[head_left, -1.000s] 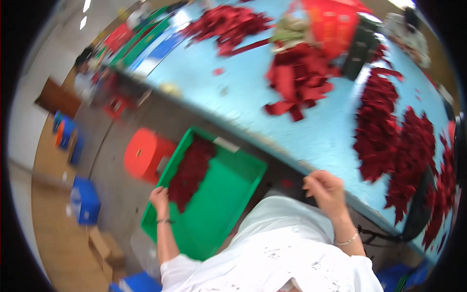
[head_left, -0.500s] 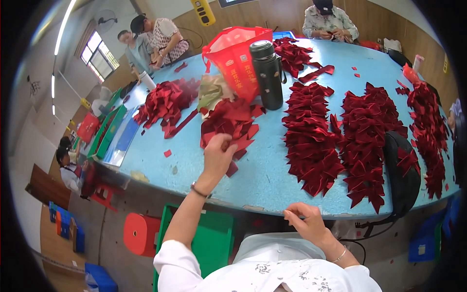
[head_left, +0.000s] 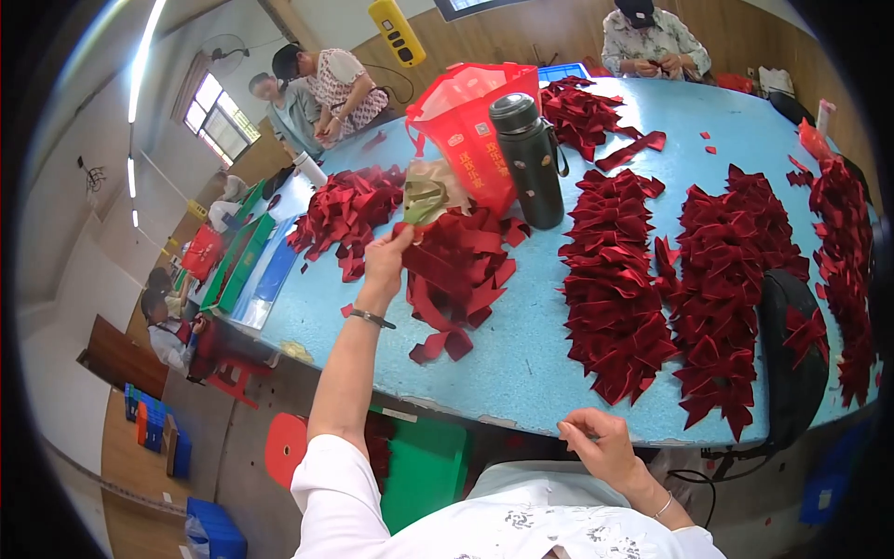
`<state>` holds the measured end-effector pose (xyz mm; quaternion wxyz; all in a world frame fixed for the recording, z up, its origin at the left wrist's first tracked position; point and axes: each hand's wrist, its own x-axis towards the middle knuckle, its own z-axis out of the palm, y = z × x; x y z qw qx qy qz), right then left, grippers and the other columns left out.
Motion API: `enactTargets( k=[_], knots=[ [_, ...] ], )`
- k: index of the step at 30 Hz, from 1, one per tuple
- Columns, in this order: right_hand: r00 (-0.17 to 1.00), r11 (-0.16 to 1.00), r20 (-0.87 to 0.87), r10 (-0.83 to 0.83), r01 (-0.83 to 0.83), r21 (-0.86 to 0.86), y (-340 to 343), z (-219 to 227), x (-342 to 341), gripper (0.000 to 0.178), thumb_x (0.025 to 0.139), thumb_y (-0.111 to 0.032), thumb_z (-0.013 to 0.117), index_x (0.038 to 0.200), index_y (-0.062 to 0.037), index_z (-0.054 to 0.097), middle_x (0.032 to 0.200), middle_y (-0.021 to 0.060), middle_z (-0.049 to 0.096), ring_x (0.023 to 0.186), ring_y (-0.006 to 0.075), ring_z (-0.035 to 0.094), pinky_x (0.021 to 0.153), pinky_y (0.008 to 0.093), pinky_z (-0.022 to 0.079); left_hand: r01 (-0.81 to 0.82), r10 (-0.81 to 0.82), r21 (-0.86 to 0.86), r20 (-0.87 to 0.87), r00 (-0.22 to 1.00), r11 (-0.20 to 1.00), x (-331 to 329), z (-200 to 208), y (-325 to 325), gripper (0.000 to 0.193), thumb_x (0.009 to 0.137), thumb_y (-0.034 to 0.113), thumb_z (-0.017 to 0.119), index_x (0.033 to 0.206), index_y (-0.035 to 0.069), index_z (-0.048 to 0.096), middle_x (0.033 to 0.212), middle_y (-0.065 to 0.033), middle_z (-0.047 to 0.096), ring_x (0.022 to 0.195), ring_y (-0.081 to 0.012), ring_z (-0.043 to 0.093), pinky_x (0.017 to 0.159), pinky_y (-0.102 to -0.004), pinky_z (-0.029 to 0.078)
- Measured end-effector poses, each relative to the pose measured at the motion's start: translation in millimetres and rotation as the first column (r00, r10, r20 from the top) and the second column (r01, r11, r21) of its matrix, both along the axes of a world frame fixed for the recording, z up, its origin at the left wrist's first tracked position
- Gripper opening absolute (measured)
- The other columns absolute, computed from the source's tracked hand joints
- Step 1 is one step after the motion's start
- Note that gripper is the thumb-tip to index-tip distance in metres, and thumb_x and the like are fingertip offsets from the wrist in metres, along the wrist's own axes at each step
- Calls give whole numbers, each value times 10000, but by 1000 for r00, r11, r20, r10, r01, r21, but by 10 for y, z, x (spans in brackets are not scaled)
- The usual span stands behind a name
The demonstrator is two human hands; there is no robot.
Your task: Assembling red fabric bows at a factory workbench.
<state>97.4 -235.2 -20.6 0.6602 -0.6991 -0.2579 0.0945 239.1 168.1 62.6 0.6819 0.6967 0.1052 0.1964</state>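
Observation:
My left hand (head_left: 384,267) reaches over the table with its fingers pinched on a dark red velvet ribbon piece (head_left: 403,230). It is at the left side of a loose heap of red ribbon pieces (head_left: 461,265). Close to the table's front edge, my right hand (head_left: 601,452) hovers with fingers curled and thumb drawn in; what they hold, if anything, is hidden. Long rows of dark red ribbon bows (head_left: 615,289) lie to the right of the heap. A second row of bows (head_left: 722,307) is beside it.
Behind the heap stand a dark green flask (head_left: 531,168) and a red bag (head_left: 466,130). Another ribbon pile (head_left: 349,210) lies left. A black bag (head_left: 792,363) hangs at the right table edge. Below are a green crate (head_left: 428,466) and a red stool (head_left: 284,449). Co-workers work across the table.
My left hand has moved up to the heap's left side, with a ribbon piece now at its fingertips. Some heap pieces have shifted. My right hand keeps its pose; the whole view has shifted slightly.

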Motion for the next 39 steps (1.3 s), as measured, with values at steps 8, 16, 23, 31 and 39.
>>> enactTargets(
  k=[8, 16, 23, 31, 39],
  knots=[
    [997, 1000, 76, 7, -7, 5, 130, 139, 47, 70, 853, -28, 618, 835, 39, 612, 667, 69, 638, 546, 94, 598, 474, 202, 457, 7, 22, -141, 205, 978, 990, -276, 905, -248, 137, 916, 138, 580, 934, 18, 646, 810, -59, 670, 612, -107, 574, 605, -256, 487],
    [859, 925, 373, -350, 254, 282, 677, 843, 250, 96, 856, -28, 618, 925, 31, 586, 721, 59, 639, 663, 107, 619, 582, 221, 479, 386, -378, 298, -87, 922, 873, -1152, 1127, -1223, 185, 898, 175, 597, 821, 24, 672, 708, -24, 653, 545, -45, 521, 504, -206, 417],
    [941, 966, 325, 92, -163, 199, 1179, 660, 339, 143, 877, -103, 600, 974, 1, 611, 651, 35, 608, 620, 139, 585, 611, 297, 484, 581, -577, 132, -71, 813, 803, -1685, 1075, -1509, 161, 893, 158, 601, 865, 20, 678, 702, -11, 637, 606, -33, 537, 514, -207, 439],
    [961, 989, 262, 87, -114, 89, 1320, 329, 403, 281, 979, -202, 468, 864, 6, 619, 495, -12, 454, 469, 80, 443, 462, 243, 362, -50, 51, -13, 395, 917, 999, -2183, 1916, -632, 220, 909, 235, 607, 891, 16, 611, 707, -3, 596, 549, -29, 511, 515, -150, 415],
    [920, 926, -115, 376, -368, 83, 673, 410, 72, 241, 960, -189, 505, 900, 5, 634, 512, -32, 403, 485, 66, 409, 461, 223, 333, -113, 173, -153, 475, 863, 982, -2364, 1561, 198, 249, 938, 259, 560, 794, 57, 569, 584, 37, 470, 454, -17, 306, 419, -198, 236]
  ],
)
